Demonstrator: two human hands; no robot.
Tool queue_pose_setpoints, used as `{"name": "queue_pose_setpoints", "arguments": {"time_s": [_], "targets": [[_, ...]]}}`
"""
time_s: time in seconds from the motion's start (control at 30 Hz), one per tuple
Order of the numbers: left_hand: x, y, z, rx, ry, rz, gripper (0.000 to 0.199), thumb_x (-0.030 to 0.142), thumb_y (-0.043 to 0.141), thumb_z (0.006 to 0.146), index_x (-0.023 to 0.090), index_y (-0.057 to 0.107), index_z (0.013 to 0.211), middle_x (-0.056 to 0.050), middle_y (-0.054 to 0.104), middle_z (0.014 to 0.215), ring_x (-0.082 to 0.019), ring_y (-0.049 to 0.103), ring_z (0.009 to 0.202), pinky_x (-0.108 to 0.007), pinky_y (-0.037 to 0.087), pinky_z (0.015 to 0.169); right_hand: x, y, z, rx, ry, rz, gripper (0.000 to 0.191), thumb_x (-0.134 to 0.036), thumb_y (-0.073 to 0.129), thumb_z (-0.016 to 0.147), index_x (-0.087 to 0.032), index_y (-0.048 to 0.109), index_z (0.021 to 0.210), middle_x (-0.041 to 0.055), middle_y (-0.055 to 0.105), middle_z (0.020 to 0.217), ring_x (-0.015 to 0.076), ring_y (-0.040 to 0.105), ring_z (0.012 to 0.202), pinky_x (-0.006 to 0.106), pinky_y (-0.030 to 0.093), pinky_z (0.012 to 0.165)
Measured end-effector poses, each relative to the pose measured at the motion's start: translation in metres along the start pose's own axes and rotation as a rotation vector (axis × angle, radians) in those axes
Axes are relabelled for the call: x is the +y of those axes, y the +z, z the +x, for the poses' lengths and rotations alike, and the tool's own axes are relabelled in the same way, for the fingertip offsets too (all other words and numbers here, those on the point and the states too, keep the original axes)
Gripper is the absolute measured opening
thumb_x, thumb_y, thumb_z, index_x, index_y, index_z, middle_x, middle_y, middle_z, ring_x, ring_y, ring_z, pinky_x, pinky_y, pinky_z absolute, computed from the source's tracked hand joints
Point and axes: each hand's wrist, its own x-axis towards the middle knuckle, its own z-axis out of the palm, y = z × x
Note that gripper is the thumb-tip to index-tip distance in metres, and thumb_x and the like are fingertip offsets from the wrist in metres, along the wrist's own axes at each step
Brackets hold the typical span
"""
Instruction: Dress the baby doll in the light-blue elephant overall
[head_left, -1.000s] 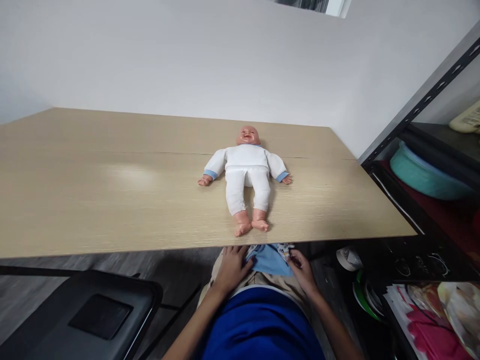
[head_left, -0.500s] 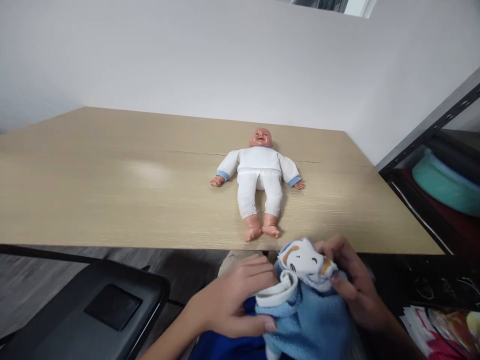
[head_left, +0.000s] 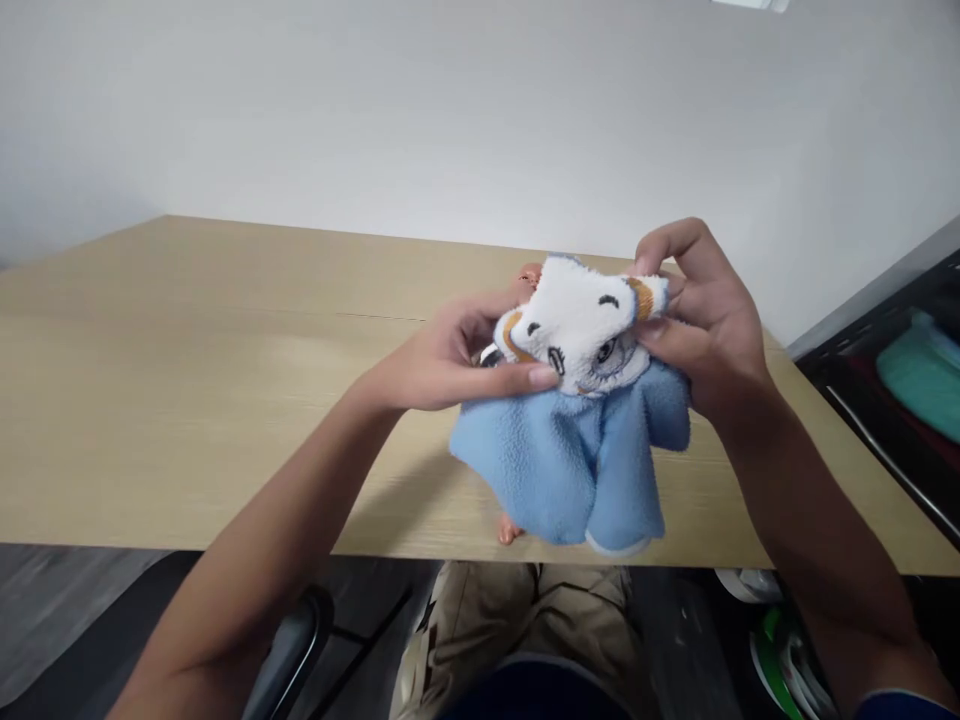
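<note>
Between my two hands I hold up a blue fleece doll garment [head_left: 555, 460] with a white embroidered animal face along its top. My left hand [head_left: 465, 355] pinches the left side of that face, thumb in front and fingers behind. At the opposite corner, by an orange and white ear or horn, my right hand [head_left: 701, 310] grips the cloth between thumb and fingers. Behind the garment a baby doll [head_left: 510, 530] lies on its back on the table; only a foot and part of its head show, the rest is covered from view.
The wooden table [head_left: 187, 400] reaches back to a pale wall [head_left: 375, 120]. At right stands a dark shelf with a teal item [head_left: 922, 370] on it. Below the front edge are a black chair [head_left: 82, 640] on the left and a green and white item [head_left: 780, 650] on the right.
Both hands have lifted the blue garment from the lap to above the table, in front of the doll. It now hangs spread out, face side toward me, hiding most of the doll.
</note>
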Motion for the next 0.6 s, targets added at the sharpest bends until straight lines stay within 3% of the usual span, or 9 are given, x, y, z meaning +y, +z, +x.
{"name": "queue_pose_setpoints", "arguments": {"time_s": [0.13,0.23,0.37,0.47,0.6], "targets": [[0.001,-0.016,0.019,0.115,0.05,0.09,0.035,0.046,0.096,0.092,0.02,0.082,0.111,-0.005,0.074,0.107,-0.037,0.078,0.12,-0.051,0.07,0.103,0.015,-0.026,0.021,-0.09,0.113,-0.034,0.049,-0.03,0.082,0.096,-0.025,0.063,0.141,-0.0077,0.079,0.111,0.0111,0.076,0.096,0.027,0.06,0.087],[-0.004,-0.022,0.028,0.217,-0.026,0.097,0.039,0.052,0.089,0.098,0.023,0.079,0.123,-0.005,0.075,0.122,-0.045,0.074,0.138,-0.05,0.075,0.096,0.029,-0.047,0.034,-0.088,0.111,-0.167,0.036,-0.043,0.093,0.092,-0.023,0.077,0.117,-0.0051,0.075,0.097,0.0149,0.075,0.088,0.029,0.062,0.08],[-0.01,-0.023,0.039,0.352,-0.059,0.136,0.034,0.049,0.079,0.106,0.023,0.076,0.127,-0.003,0.074,0.137,-0.047,0.069,0.148,-0.048,0.074,0.094,0.044,-0.055,0.044,0.015,-0.055,-0.217,0.033,-0.053,0.097,0.09,-0.027,0.078,0.096,-0.0017,0.066,0.09,0.0165,0.063,0.081,0.029,0.058,0.073],[-0.013,-0.024,0.045,0.327,0.019,0.26,0.037,0.054,0.081,0.103,0.022,0.075,0.12,0.001,0.074,0.128,-0.042,0.071,0.146,-0.043,0.071,0.098,0.046,-0.047,0.043,0.129,-0.175,-0.14,0.036,-0.054,0.098,0.09,-0.03,0.072,0.091,-0.0014,0.061,0.089,0.0182,0.057,0.078,0.031,0.056,0.073],[-0.027,-0.036,0.058,0.285,0.223,0.259,0.033,0.052,0.082,0.104,0.02,0.075,0.107,0.001,0.069,0.108,-0.027,0.081,0.12,-0.029,0.067,0.086,0.037,-0.044,0.038,0.126,-0.063,-0.244,0.027,-0.053,0.092,0.097,-0.035,0.071,0.098,-0.002,0.06,0.082,0.0213,0.056,0.068,0.034,0.052,0.063]]}}
